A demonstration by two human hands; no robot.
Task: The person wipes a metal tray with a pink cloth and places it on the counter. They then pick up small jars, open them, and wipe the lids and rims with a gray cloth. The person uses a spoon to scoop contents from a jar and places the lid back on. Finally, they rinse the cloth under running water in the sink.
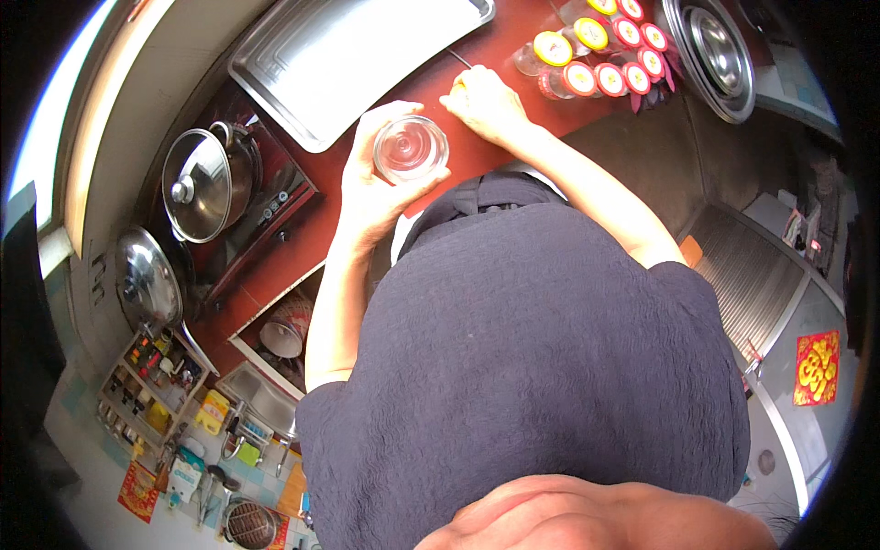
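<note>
My left hand [375,155] is wrapped around an uncapped clear glass jar [410,149], whose round mouth faces up at the camera. To its right, my right hand [485,100] has its fingers curled over the red countertop [450,199]. A thin dark stick or handle [459,58] shows just beyond those fingers; whether they grip it cannot be told. Further right stand several glass jars with red lids [579,78] and yellow lids [553,49].
A large metal tray [313,141] lies beyond my left hand. Left of it, a glass-lidded pot [199,185] sits on a cooktop [275,199]. Stacked metal bowls [715,58] stand at the far right, past the jars. My torso borders the counter's near edge.
</note>
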